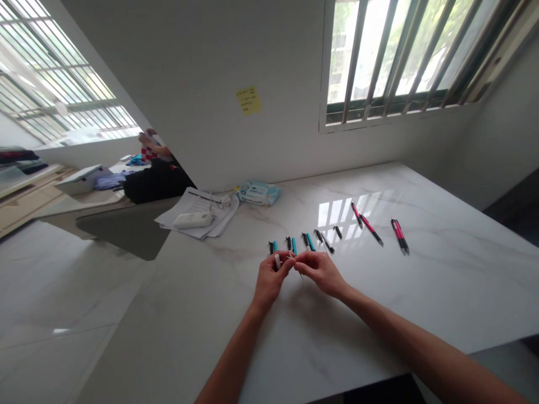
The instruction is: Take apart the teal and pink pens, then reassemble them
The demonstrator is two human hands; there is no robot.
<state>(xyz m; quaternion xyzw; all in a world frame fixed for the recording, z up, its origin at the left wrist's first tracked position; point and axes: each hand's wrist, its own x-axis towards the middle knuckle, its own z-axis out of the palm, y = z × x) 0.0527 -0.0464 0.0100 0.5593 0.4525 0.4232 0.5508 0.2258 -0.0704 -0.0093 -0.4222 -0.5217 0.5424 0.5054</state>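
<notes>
My left hand (268, 280) is closed with a short white tube (277, 261) gripped in it. Fingertips of my right hand (323, 272) pinch together and meet the left fingertips. Between them is a thin pale rod, perhaps a pen refill, mostly hidden by the fingers. Just beyond the hands, black and teal pen parts lie in pairs, among them a teal barrel (310, 242). To their right are a slim pen piece with a black end (327, 243) and a short black part (338, 232).
Several red and black pens lie at the right, including one red pen (372, 230). At the back left are papers (223, 222), a white power strip (193, 219) and a wipes pack (259, 192). A yellow note (249, 101) sticks to the wall. Another person's arm (158, 147) shows far left.
</notes>
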